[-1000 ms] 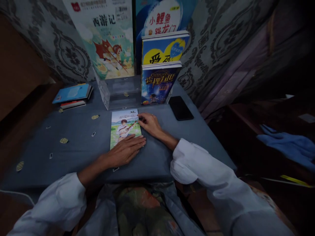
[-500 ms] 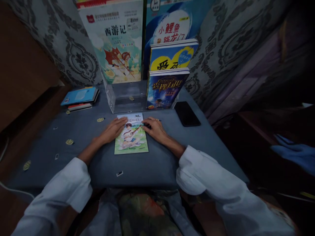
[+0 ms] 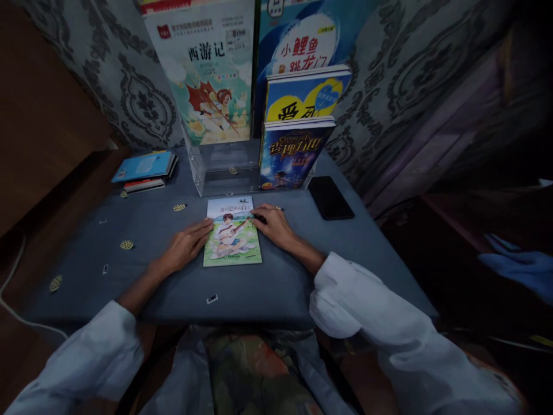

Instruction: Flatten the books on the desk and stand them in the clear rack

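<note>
A thin book (image 3: pixel 232 233) lies flat on the grey-blue tabletop, its cover showing a figure in white playing a stringed instrument on grass. My left hand (image 3: pixel 190 243) rests at the book's left side, open, with its fingers stretched out and their tips touching the left edge. At the upper right edge, my right hand (image 3: pixel 275 226) has bent fingers closed on the book's border. The thumb's exact hold there is hard to make out in the dim light.
Behind the book, a clear acrylic stand (image 3: pixel 224 180) holds several upright books, including a dark blue one (image 3: pixel 289 155). A black phone (image 3: pixel 331 197) lies to the right. At the back left is a small stack of books (image 3: pixel 142 168). A white cable (image 3: pixel 12 282) runs along the left.
My left hand has slid off the book's upper cover, down and left to its left edge, uncovering the title. My right hand stays at the right edge. The view has shifted slightly.
</note>
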Demonstrator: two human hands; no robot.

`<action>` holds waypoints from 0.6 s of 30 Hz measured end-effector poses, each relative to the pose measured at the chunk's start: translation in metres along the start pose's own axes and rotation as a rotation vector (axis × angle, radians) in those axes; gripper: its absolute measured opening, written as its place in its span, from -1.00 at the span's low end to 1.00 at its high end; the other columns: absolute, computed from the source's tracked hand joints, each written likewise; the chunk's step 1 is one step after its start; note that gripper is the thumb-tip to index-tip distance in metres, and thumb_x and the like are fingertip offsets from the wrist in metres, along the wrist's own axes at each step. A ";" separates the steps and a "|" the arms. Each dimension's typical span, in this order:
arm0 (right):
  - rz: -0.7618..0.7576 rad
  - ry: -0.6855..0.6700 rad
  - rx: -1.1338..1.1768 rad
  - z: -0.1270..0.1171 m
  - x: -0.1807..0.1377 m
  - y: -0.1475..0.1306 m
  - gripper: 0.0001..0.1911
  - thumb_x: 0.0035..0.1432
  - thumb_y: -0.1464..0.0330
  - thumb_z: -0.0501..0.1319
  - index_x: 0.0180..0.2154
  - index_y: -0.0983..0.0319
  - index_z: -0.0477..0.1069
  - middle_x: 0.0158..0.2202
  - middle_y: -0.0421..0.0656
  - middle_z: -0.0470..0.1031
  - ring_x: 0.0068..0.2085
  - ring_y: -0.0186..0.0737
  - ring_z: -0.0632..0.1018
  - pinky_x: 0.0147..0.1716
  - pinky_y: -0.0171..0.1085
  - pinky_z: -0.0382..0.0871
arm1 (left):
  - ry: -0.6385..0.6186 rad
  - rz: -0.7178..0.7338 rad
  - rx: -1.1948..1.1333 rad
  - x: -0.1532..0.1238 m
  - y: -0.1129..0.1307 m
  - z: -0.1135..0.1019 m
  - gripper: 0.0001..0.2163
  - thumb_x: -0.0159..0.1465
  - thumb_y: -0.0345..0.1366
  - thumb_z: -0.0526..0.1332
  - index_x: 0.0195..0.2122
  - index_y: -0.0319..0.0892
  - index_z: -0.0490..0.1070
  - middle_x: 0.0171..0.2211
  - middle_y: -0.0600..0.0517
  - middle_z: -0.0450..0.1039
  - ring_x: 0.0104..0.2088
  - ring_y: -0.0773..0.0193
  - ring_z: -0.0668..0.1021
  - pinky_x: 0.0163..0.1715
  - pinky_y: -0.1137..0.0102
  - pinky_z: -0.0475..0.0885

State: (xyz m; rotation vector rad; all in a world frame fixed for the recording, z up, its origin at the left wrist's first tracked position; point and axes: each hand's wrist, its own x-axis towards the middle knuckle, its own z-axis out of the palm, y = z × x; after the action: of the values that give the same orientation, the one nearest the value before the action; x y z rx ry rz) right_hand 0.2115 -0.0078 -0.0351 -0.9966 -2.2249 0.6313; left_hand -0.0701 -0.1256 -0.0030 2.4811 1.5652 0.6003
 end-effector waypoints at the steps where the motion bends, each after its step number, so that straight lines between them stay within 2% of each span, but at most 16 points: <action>1: -0.001 -0.003 -0.003 0.000 0.000 0.000 -0.75 0.26 0.41 0.26 -0.05 0.27 0.60 -0.12 -0.01 0.58 -0.19 -0.14 0.56 -0.13 -0.20 0.42 | 0.019 0.025 -0.006 -0.007 0.004 0.000 -0.54 0.51 -0.07 -0.06 0.23 -0.21 0.42 0.25 -0.13 0.42 0.27 0.08 0.44 0.26 0.11 0.39; 6: -0.017 0.000 -0.003 0.000 0.001 0.001 -0.77 0.26 0.41 0.27 -0.06 0.25 0.60 -0.13 -0.03 0.59 -0.21 -0.15 0.56 -0.14 -0.21 0.42 | 0.079 0.141 -0.016 -0.043 0.023 -0.001 -0.65 0.49 -0.25 0.05 0.24 -0.12 0.40 0.21 -0.09 0.46 0.23 0.12 0.50 0.21 0.16 0.46; 10: -0.018 0.004 -0.001 0.000 0.001 0.002 -0.78 0.25 0.41 0.27 -0.07 0.26 0.60 -0.15 -0.02 0.59 -0.20 -0.15 0.57 -0.15 -0.20 0.43 | 0.081 0.221 0.009 -0.061 0.035 -0.005 -0.61 0.47 -0.36 0.09 0.31 -0.06 0.30 0.20 -0.08 0.47 0.23 0.14 0.49 0.24 0.14 0.43; 14: -0.032 0.011 -0.007 0.000 0.001 0.000 -0.78 0.26 0.42 0.26 -0.08 0.25 0.60 -0.15 -0.04 0.59 -0.20 -0.16 0.56 -0.13 -0.20 0.43 | 0.045 0.295 0.054 -0.057 0.049 -0.005 -0.59 0.46 -0.40 0.09 0.32 -0.10 0.27 0.20 -0.11 0.47 0.22 0.15 0.50 0.23 0.13 0.43; 18: -0.022 0.009 -0.003 0.000 0.000 0.000 -0.77 0.27 0.42 0.26 -0.06 0.28 0.60 -0.15 -0.03 0.59 -0.21 -0.17 0.56 -0.12 -0.21 0.42 | -0.019 0.366 0.044 -0.036 0.070 0.008 -0.63 0.46 -0.39 0.08 0.28 -0.15 0.32 0.18 -0.11 0.50 0.24 0.16 0.48 0.22 0.16 0.43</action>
State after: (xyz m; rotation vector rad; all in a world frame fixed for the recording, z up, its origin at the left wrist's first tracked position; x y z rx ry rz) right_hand 0.2110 -0.0079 -0.0349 -0.9732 -2.2271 0.6127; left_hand -0.0218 -0.1877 0.0036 2.8201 1.1327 0.5910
